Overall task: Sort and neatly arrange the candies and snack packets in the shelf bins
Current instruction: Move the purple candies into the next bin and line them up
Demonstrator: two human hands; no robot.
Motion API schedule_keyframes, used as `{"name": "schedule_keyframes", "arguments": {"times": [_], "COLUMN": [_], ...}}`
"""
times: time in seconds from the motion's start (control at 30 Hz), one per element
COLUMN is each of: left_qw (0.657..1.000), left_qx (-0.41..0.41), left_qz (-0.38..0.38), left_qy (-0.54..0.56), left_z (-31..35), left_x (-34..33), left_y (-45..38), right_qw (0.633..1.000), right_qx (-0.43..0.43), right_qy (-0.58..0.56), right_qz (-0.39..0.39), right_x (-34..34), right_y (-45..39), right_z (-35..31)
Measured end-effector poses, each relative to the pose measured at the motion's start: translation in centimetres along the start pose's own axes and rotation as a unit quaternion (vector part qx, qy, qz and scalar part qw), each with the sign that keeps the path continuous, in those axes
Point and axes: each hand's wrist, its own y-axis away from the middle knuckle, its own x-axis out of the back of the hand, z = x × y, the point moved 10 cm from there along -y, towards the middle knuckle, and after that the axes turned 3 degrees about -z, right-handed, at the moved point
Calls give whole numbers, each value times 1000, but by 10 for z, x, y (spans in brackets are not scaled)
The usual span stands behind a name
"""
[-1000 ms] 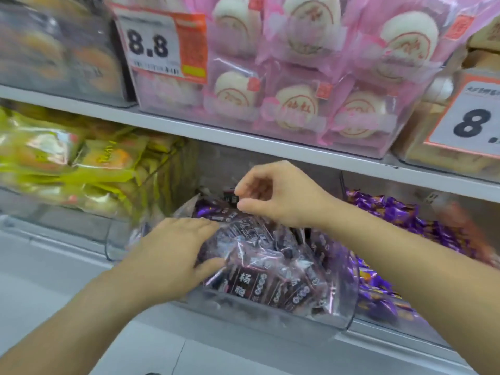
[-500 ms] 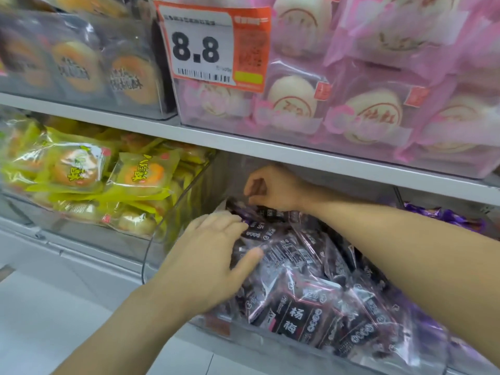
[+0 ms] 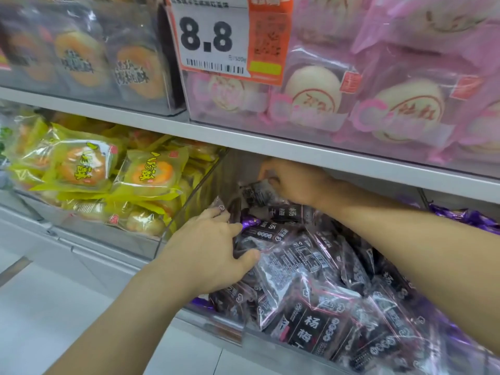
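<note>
Clear bin [image 3: 189,212] holds dark packets [image 3: 311,266] (heaped).

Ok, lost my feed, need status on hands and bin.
Left hand presses dark packets in clear bin. Right hand pinches one packet at back. Nothing blocking.

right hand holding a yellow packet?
No, the right hand pinches a dark packet at the back of the clear bin; yellow packets sit in the neighbouring bin.

Dark clear-wrapped snack packets [image 3: 311,269] lie heaped in the clear bin [image 3: 189,212]. One small packet [image 3: 255,194] sits tilted at twelve o'clock of the heap.
</note>
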Motion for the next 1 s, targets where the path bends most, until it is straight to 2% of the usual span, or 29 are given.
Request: {"name": "schedule_keyframes", "arguments": {"times": [0.07,0.13,0.27,0.4,0.7,0.83,1.0], "left_qw": [1000,999,995,993,991,990,987], "left_qx": [-1,5,14,8,2,-2,16], "left_qz": [-10,-7,-7,-17,-14,1,30], "left_qy": [14,51,98,114,133,140,154], "left_z": [-1,-5,-11,-12,-9,-8,-14], "left_x": [-1,2,4,2,1,3,7], "left_y": [-1,-1,1,0,2,3,3], "right_qw": [998,985,987,977,976,985,987], "right_qx": [26,72,61,53,-2,-24,-41], "right_qy": [55,136,68,105,165,122,53], "right_qz": [-14,-77,-132,-175,-145,-116,-144], "right_x": [-6,-28,-43,-63,-79,-74,-50], "right_y": [-1,-1,-3,-9,-18,-20,0], "right_z": [-11,-26,-31,-25,-13,-12,-14]}}
